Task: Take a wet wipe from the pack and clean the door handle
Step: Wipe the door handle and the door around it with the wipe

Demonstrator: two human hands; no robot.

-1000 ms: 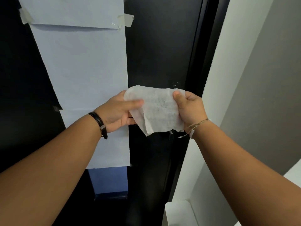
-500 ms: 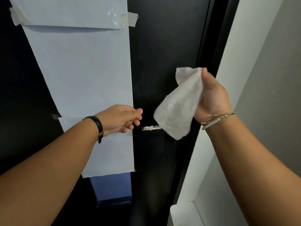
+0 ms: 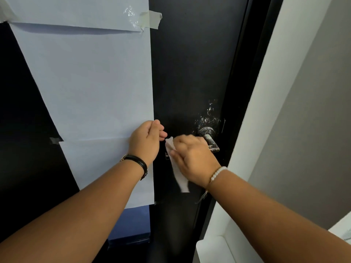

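A dark lever door handle (image 3: 208,138) with white speckles sits on the black door (image 3: 191,63). My right hand (image 3: 191,158) presses a white wet wipe (image 3: 177,170) over the lever, covering most of it; the wipe hangs down below my palm. The round base of the handle and the lever's right end show past my fingers. My left hand (image 3: 146,140) hovers just left of the wipe, its fingers loosely curled and holding nothing. The wipe pack is out of view.
Large white paper sheets (image 3: 91,82) are taped to the door's left part. White scuff marks (image 3: 208,116) dot the door above the handle. A white door frame (image 3: 266,92) and grey wall (image 3: 313,130) stand at the right.
My right hand has come down from beside the door and laid the wipe on the handle. My left hand let go of the wipe earlier and has stayed near the handle's left end.
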